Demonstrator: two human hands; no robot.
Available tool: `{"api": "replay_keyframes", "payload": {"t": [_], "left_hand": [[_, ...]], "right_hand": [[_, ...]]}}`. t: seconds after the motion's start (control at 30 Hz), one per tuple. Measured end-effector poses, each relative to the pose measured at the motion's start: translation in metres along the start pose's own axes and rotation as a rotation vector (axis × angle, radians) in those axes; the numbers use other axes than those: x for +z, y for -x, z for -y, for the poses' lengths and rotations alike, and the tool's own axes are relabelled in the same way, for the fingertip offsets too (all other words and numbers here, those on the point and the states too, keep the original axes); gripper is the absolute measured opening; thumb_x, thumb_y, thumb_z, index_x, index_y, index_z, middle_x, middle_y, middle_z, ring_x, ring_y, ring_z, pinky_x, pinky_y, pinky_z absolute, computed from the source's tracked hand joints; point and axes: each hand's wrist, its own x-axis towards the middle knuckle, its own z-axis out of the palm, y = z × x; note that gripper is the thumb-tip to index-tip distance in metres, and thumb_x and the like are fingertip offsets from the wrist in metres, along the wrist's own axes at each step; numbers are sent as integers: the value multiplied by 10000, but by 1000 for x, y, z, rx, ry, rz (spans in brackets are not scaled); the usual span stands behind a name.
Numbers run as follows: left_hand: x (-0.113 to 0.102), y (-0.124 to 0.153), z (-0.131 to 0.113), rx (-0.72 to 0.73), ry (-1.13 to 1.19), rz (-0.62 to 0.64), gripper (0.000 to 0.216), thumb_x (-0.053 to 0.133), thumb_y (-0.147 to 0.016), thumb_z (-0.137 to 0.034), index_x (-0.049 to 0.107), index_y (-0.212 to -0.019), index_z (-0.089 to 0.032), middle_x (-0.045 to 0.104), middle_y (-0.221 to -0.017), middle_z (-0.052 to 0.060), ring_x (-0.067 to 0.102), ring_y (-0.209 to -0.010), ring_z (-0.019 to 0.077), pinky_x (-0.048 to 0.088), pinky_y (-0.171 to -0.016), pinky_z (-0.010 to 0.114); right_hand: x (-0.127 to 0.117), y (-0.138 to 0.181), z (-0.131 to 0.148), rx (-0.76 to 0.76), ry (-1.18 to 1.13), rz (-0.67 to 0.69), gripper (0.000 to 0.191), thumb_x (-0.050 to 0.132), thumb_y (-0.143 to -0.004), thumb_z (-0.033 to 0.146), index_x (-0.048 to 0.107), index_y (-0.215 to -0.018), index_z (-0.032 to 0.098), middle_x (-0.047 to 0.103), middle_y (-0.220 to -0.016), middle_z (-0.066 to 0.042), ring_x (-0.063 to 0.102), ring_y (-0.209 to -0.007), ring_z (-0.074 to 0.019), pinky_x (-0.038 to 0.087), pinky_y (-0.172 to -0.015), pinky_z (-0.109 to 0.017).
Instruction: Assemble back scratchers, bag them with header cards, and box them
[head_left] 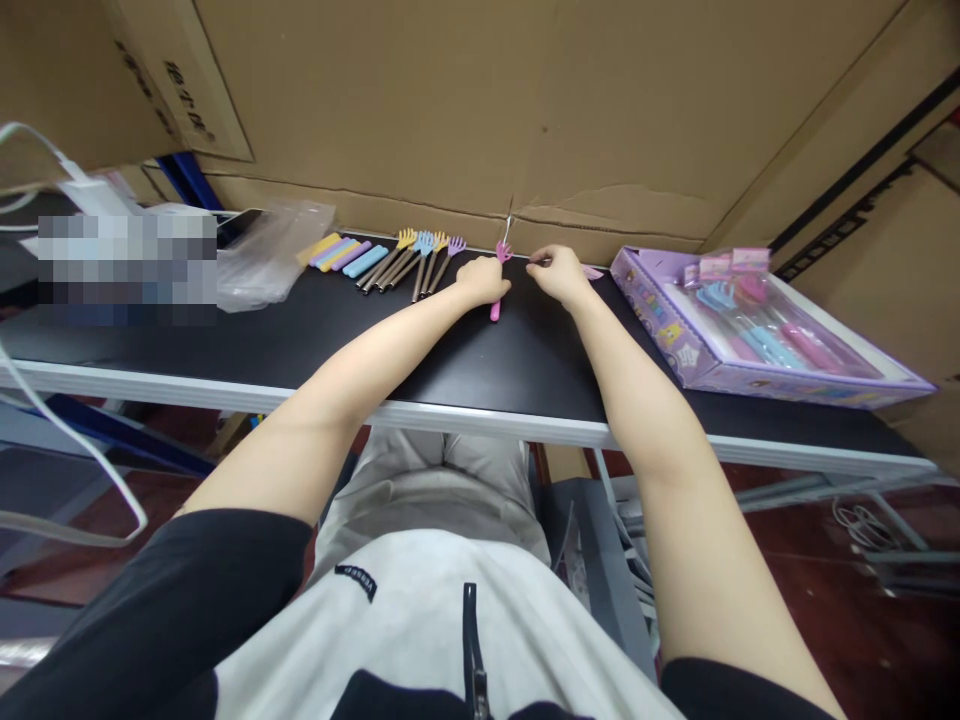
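My left hand (pixel 480 282) is closed round a pink back scratcher (pixel 495 312) on the black tabletop. Its claw head (pixel 502 251) sticks out past my fingers, and the pink handle end shows below them. My right hand (pixel 561 274) is a short way to the right, fingers curled together in a pinch; what they hold, if anything, is too small to make out. Just beyond its wrist lies a pink-and-white packet (pixel 592 272), partly hidden. Left of my hands lie several claw heads on brown rods (pixel 424 262), in yellow, blue and purple. Next to them are several coloured handle sleeves (pixel 349 254).
A purple display box (pixel 675 350) with packed blue and pink scratchers stands at the right. Clear plastic bags (pixel 274 255) lie at the left, near a white cable (pixel 97 440). Cardboard (pixel 450 110) walls the back. The table's metal edge (pixel 487 418) runs along the front.
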Motion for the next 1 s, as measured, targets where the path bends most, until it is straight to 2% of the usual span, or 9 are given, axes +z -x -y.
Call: {"api": "replay_keyframes", "payload": {"t": [0.13, 0.3, 0.47, 0.6, 0.7, 0.8, 0.9, 1.0], "left_hand": [[-1, 3, 1, 18, -52, 25, 509, 566, -1070, -314, 673, -1491, -50, 679, -1503, 242, 649, -1423, 365, 535, -1165, 391], [-18, 6, 12, 18, -60, -57, 512, 460, -1118, -361, 693, -1446, -46, 691, -1473, 238, 633, -1428, 372, 487, -1201, 405], [-33, 5, 58, 52, -57, -212, 510, 415, -1082, -259, 640, -1487, -45, 616, -1561, 244, 520, -1518, 394, 373, -1288, 496], [-20, 3, 103, 59, -62, -260, 563, 360, -1056, -213, 608, -1550, -107, 594, -1611, 195, 490, -1551, 323, 347, -1310, 435], [-8, 2, 124, 75, -87, -123, 604, 300, -1072, -254, 582, -1586, -108, 558, -1665, 174, 475, -1579, 276, 323, -1327, 381], [-5, 2, 130, 55, -114, -3, 635, 282, -1094, -346, 553, -1611, -98, 524, -1697, 178, 481, -1581, 297, 343, -1319, 401], [-6, 3, 128, 31, -112, -10, 625, 316, -1083, -367, 563, -1610, -137, 533, -1695, 164, 508, -1563, 316, 387, -1291, 424], [-7, 2, 128, 34, -105, -16, 598, 352, -1069, -371, 583, -1596, -210, 547, -1692, 126, 502, -1570, 290, 396, -1284, 422]], "right_hand": [[-1, 11, 6, -34, 328, 139, 485, 680, -975, 194, 693, -1433, 35, 625, -1533, -259, 569, -1489, -388, 437, -1276, -506], [-3, 19, 13, -59, 388, 191, 552, 631, -1028, 212, 612, -1537, -2, 593, -1577, -267, 556, -1516, -375, 404, -1311, -465], [0, 19, 13, -66, 317, 90, 509, 536, -1067, 216, 614, -1526, 11, 575, -1601, -262, 544, -1528, -373, 407, -1308, -498], [12, 19, 11, -49, 304, 61, 506, 459, -1081, 195, 611, -1516, -14, 549, -1618, -282, 523, -1546, -367, 378, -1329, -485], [23, 16, 5, -34, 338, 146, 543, 442, -1095, 207, 569, -1576, -10, 477, -1694, -265, 446, -1613, -353, 346, -1350, -474], [31, 12, -2, -16, 360, 268, 562, 378, -1132, 251, 537, -1628, 40, 422, -1745, -222, 397, -1649, -334, 331, -1353, -512], [31, 8, -6, -46, 371, 305, 558, 362, -1143, 280, 552, -1626, 74, 454, -1727, -215, 430, -1631, -333, 347, -1338, -535], [28, 8, -6, -73, 381, 329, 556, 378, -1140, 277, 551, -1624, 64, 460, -1720, -223, 434, -1627, -327, 340, -1343, -506]]}}
